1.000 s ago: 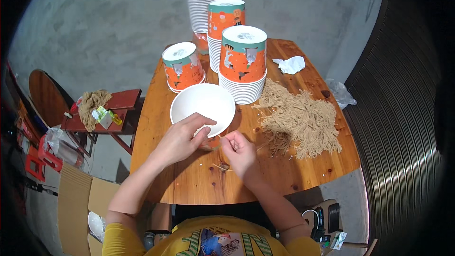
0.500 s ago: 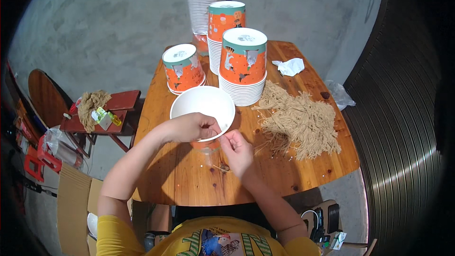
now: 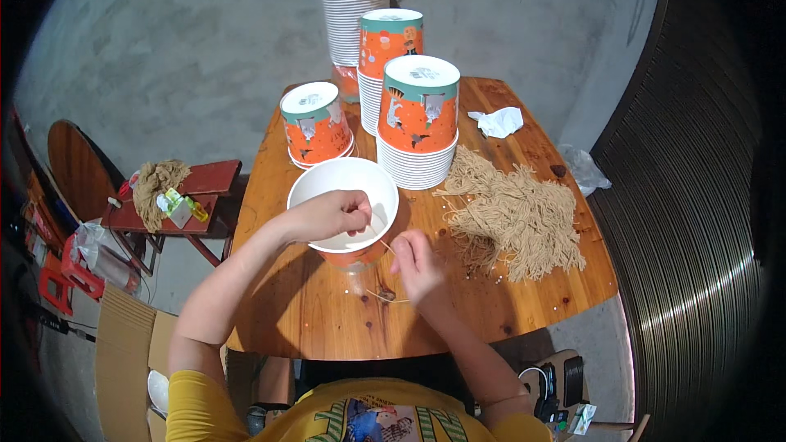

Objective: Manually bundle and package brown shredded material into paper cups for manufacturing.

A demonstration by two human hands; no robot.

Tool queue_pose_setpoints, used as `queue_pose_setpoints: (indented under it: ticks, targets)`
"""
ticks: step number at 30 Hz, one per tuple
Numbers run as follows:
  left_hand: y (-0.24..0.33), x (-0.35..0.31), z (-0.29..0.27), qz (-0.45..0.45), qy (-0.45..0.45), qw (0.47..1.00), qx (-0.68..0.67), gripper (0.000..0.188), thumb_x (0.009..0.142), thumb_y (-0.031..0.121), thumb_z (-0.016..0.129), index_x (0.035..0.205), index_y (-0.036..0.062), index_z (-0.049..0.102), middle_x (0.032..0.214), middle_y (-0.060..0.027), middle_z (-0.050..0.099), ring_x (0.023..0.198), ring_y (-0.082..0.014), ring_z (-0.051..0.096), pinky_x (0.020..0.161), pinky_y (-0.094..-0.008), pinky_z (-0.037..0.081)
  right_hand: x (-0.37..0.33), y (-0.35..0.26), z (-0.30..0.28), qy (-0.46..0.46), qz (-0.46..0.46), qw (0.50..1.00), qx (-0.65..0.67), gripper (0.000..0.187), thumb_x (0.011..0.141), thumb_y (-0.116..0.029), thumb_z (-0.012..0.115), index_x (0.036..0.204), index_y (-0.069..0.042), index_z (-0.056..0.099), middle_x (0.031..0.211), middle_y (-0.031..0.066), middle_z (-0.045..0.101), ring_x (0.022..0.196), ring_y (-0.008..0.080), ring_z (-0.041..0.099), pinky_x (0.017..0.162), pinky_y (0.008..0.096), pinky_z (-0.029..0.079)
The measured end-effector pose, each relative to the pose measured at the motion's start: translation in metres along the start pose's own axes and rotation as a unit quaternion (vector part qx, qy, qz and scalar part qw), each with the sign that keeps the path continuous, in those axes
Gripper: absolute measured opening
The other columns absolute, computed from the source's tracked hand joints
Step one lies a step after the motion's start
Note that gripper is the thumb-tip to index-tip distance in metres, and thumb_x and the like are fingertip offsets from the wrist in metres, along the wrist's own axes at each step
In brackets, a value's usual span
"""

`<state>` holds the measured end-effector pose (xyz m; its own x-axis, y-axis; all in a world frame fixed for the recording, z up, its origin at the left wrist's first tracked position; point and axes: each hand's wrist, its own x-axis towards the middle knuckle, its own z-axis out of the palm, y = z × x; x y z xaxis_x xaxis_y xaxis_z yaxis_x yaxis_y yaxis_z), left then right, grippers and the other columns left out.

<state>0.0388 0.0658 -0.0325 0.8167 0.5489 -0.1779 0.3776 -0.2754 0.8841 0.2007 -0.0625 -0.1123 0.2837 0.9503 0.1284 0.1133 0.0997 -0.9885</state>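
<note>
A paper bucket (image 3: 354, 257), white inside and orange outside, stands mouth up on the table before me. My left hand (image 3: 334, 214) is over its mouth, fingers pinched on one part of a thin tan cord (image 3: 383, 242). The cord crosses the bucket's near right rim to my right hand (image 3: 416, 264), which is closed on it just outside the bucket. Whether it passes through a hole or over the rim, I cannot tell. A loose length of cord (image 3: 386, 299) lies below the bucket. To the right is a heap of cut tan cords (image 3: 524, 221).
Behind the bucket stand upside-down orange buckets: a short one (image 3: 318, 124), a front stack (image 3: 420, 119) and a rear stack (image 3: 391, 45). A tall white stack (image 3: 354, 16) rises farther back. Crumpled tissue (image 3: 498, 122) lies far right on the wooden table (image 3: 327, 327). A red bench (image 3: 214, 176) stands left.
My right hand has drawn slightly away from the rim, and a taut stretch of cord now shows between my hands. My left hand has lifted a little inside the bucket's mouth.
</note>
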Motion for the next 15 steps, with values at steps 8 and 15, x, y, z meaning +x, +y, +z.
queue_pose_setpoints:
  ticks: [8, 15]
  targets:
    - [0.010, 0.002, -0.004, 0.017, 0.052, 0.994, -0.093, 0.012, 0.090, 0.016, 0.055, 0.090, 0.0044, 0.056, 0.080, 0.0007, 0.055, 0.076, -0.0070, 0.053, 0.068, -0.0226, 0.045, 0.019, -0.043, -0.008, 0.000, -0.138, 0.970, -0.201, 0.020, 0.086, -0.025, 0.068, 0.101, -0.012, 0.067, 0.084, 0.0057, 0.054, 0.067, 0.0186, 0.056, 0.063, 0.0324, 0.047]
    - [0.016, -0.010, 0.018, -0.001, 0.094, 0.980, -0.173, 0.021, 0.089, 0.007, 0.060, 0.109, 0.0010, 0.061, 0.090, -0.0010, 0.060, 0.079, -0.0080, 0.055, 0.071, -0.0224, 0.046, 0.034, -0.026, -0.008, -0.006, -0.133, 0.983, -0.124, 0.015, 0.084, -0.022, 0.068, 0.087, -0.007, 0.068, 0.073, 0.0055, 0.054, 0.064, 0.0189, 0.057, 0.059, 0.0333, 0.045]
